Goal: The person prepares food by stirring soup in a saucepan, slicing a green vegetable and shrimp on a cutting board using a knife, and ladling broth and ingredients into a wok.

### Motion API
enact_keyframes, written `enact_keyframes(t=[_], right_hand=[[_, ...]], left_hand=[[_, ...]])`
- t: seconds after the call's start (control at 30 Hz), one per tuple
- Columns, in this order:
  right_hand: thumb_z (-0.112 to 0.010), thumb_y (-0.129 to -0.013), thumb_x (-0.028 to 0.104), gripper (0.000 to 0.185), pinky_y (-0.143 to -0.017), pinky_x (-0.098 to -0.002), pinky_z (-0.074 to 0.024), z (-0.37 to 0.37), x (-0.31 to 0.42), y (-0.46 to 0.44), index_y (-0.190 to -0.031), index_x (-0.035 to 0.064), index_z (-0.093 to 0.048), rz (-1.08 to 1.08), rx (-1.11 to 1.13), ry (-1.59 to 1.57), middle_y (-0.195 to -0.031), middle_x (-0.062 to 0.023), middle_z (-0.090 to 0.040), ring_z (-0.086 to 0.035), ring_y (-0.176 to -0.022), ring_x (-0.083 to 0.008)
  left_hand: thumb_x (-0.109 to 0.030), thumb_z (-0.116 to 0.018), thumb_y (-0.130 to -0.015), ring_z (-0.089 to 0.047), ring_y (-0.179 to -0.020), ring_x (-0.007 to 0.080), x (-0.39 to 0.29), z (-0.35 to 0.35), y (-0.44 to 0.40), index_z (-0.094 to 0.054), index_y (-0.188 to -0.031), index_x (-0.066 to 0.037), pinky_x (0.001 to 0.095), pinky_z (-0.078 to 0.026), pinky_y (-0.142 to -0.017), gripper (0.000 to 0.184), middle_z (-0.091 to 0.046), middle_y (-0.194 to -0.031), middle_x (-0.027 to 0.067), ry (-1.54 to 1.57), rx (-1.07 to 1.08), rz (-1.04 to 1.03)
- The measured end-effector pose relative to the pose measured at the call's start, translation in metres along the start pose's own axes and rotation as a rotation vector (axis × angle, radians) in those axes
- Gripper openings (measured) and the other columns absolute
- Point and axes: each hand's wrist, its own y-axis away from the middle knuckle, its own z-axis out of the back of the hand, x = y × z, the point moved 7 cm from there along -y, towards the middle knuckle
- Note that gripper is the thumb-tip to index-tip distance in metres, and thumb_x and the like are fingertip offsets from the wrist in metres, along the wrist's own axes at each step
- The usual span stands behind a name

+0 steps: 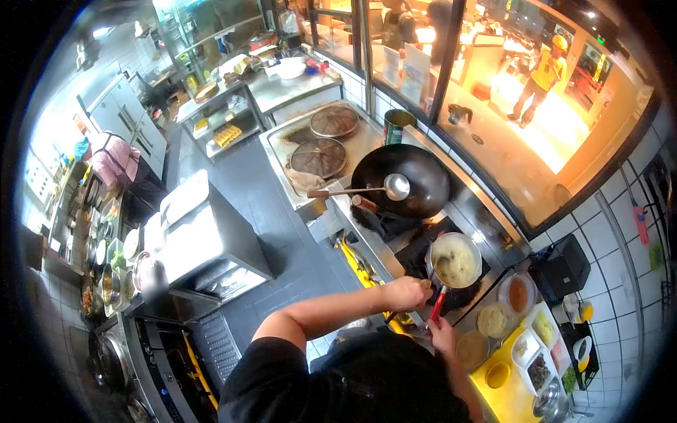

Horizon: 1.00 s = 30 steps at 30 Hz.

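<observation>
Your right hand (443, 337) grips the red handle (438, 304) of a round metal pan (478, 262); your left hand (407, 293) is closed, contents unclear. Excessive tilt could spill the pale mixture (462, 264).

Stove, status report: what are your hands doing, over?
Right hand gripping red handle. Left hand closed alongside. Pan holds pale food. Wok close by.

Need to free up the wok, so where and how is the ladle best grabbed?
Probably by the wooden end of its handle, hand coming from the left: that end juts past the rim of the wok, while the round scoop rests inside.
</observation>
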Motion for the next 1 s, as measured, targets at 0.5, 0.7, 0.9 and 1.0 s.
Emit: enact_keyframes(t=[0.5,0.7,0.9,1.0], right_hand=[[-0.067,-0.092,0.027,0.042,-0.069,-0.0308,-0.0525,-0.001,0.023,0.022,-0.125,0.0008,-0.058,0.027,-0.125,-0.034,-0.096,-0.0101,-0.071,-0.068,-0.075,-0.0166],[-0.069,-0.091,0.025,0.044,-0.067,-0.0298,-0.0528,-0.003,0.02,0.043,-0.127,0.0014,-0.057,0.027,-0.221,-0.072,-0.092,-0.0095,-0.07,-0.066,-0.074,-0.0134],[-0.069,-0.091,0.025,0.039,-0.071,-0.0308,-0.0527,0.004,0.013,0.1,-0.121,0.0009,-0.061,0.001,-0.362,-0.048,-0.094,-0.0099,-0.07,-0.065,-0.075,-0.0156],[-0.069,-0.091,0.026,0.029,-0.071,-0.0325,-0.0521,0.002,-0.013,0.133,-0.103,0.0002,-0.067,-0.169,-0.427,-0.053,-0.084,-0.0102,-0.069,-0.065,-0.073,-0.0177]], left_hand=[[-0.01,-0.052,-0.097,-0.071,-0.09,0.031,0.078,-0.032,0.02,-0.063,-0.106,0.008,0.0398,-0.058,-0.085,0.024,-0.068,-0.102,0.02,1.455,-0.844,0.905],[-0.01,-0.05,-0.096,-0.069,-0.096,0.0377,0.061,0.008,0.037,-0.054,-0.114,0.014,0.0453,-0.058,-0.089,0.031,-0.063,-0.11,0.0287,1.535,-0.901,0.797],[0.003,-0.062,-0.088,-0.068,-0.096,0.0345,0.034,0.024,0.019,-0.065,-0.111,0.004,0.0378,-0.055,-0.085,0.023,-0.065,-0.111,0.0229,0.454,-0.504,0.248],[0.003,-0.067,-0.081,-0.066,-0.093,0.0408,0.012,0.028,0.01,-0.065,-0.111,0.002,0.0423,-0.056,-0.082,0.03,-0.064,-0.111,0.0266,0.178,-0.359,0.032]])
